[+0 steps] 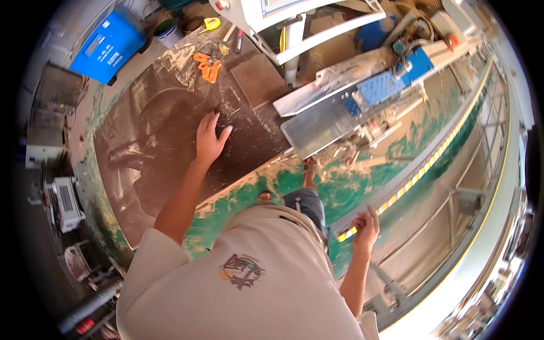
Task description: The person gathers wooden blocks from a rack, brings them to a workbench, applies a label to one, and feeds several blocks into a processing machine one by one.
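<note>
My left hand point(209, 139) is open above the dark brown board point(164, 127), thumb apart from the fingers and nothing in it. Whether it touches the surface is hard to tell. Beyond it on the board lie an orange clamp-like tool point(208, 69), a yellow tape measure point(212, 23), a marker point(239, 42) and a smaller brown panel point(259, 80). My right hand point(366, 229) is raised on the right, fingers loosely bent and apart, with no held thing visible. It is nearest to the end of a metal rail point(433, 161) with a yellow-and-white striped edge.
A metal machine bed with a blue plate point(381, 89) stands right of the board, under a white machine frame point(334, 35). A blue box point(107, 46) and a bucket point(168, 34) stand at the far left. Sawdust and wood scraps litter the green floor point(238, 207).
</note>
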A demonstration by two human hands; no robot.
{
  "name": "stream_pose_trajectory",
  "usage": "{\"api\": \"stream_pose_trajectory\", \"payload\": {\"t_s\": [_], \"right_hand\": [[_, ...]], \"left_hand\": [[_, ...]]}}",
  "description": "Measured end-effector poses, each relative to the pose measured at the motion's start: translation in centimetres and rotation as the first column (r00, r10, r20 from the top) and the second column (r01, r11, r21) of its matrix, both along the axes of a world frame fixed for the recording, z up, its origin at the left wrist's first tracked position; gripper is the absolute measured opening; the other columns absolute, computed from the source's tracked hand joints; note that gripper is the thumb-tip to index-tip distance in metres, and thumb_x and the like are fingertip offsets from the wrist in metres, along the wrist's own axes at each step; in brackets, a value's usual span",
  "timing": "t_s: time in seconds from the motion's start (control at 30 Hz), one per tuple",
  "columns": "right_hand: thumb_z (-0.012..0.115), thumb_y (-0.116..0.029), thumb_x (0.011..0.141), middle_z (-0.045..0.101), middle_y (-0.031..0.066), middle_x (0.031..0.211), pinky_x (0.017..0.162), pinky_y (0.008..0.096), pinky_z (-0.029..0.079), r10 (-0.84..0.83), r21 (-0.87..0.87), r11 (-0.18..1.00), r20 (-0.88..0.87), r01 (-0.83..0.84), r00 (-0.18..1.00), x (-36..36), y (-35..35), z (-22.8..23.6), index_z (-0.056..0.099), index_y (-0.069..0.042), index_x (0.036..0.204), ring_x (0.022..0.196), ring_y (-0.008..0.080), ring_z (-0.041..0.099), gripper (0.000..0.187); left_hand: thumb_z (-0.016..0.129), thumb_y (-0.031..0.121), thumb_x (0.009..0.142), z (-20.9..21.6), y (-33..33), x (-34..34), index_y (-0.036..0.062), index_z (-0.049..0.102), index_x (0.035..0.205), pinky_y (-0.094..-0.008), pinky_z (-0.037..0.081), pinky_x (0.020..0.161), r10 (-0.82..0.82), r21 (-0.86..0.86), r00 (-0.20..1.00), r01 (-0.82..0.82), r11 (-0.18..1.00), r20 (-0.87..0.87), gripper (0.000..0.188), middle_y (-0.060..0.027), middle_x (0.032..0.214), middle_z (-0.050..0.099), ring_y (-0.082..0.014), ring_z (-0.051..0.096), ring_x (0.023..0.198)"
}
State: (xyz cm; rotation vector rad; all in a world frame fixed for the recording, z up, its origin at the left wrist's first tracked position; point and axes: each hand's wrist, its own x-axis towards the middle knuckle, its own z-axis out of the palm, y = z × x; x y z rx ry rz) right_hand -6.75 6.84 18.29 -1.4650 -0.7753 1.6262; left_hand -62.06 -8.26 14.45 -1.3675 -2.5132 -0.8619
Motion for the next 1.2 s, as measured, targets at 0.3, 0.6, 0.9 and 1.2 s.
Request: {"api": "stream_pose_trajectory", "payload": {"t_s": [0.3, 0.6, 0.9, 1.2], "right_hand": [[0.060, -0.015, 0.104, 0.074, 0.0171, 0.108, 0.078, 0.0328, 0.061, 0.134, -0.203, 0.975, 0.219, -0.089, 0.966, 6.6, -27.8, 4.4, 0.056, 0.008, 0.142, 0.089, 0.0196, 0.072, 0.045], [0.057, -0.019, 0.106, 0.074, 0.0101, 0.108, 0.083, 0.0333, 0.060, -0.086, 0.041, 0.996, 0.313, 0.077, 0.946, 15.9, -47.2, 3.1, 0.055, 0.000, 0.146, 0.089, 0.0157, 0.071, 0.044], [0.061, -0.013, 0.098, 0.077, 0.0119, 0.099, 0.077, 0.0332, 0.059, -0.794, 0.143, 0.553, 0.390, 0.821, 0.467, 28.6, -82.9, -2.8, 0.066, 0.002, 0.132, 0.082, 0.0181, 0.073, 0.038], [0.068, -0.020, 0.095, 0.077, 0.0133, 0.094, 0.081, 0.0349, 0.057, -0.749, 0.234, 0.495, 0.602, 0.837, 0.275, 45.1, -94.7, -1.6, 0.069, -0.002, 0.127, 0.084, 0.0226, 0.074, 0.038]], "left_hand": [[0.067, 0.052, 0.097, -1.3, 4.8, 4.0, -0.0018, 0.039, 0.157, -0.0565, 0.022, 0.126, -0.652, -0.315, 0.748, 0.595, 0.740, -0.118, 0.085, -0.0230, 0.168, 0.031, -0.0418, 0.026, 0.156], [0.065, 0.049, 0.098, -6.3, -5.7, 32.8, -0.0009, 0.053, 0.150, -0.0514, 0.032, 0.122, -0.856, -0.371, 0.442, 0.868, 0.331, 0.270, 0.072, -0.0243, 0.153, 0.052, -0.0413, 0.040, 0.148], [0.086, 0.023, 0.077, -14.6, -19.2, 44.7, -0.0012, 0.068, 0.132, -0.0449, 0.059, 0.086, -0.753, -0.680, 0.627, 0.641, 0.355, 0.198, 0.063, -0.0225, 0.125, 0.069, -0.0323, 0.071, 0.102], [0.083, 0.024, 0.080, -5.8, -39.4, 91.2, 0.0082, 0.060, 0.142, -0.0438, 0.047, 0.112, -0.793, -0.222, -0.390, 0.817, -0.532, 0.467, 0.068, -0.0186, 0.145, 0.060, -0.0375, 0.056, 0.136]]}}
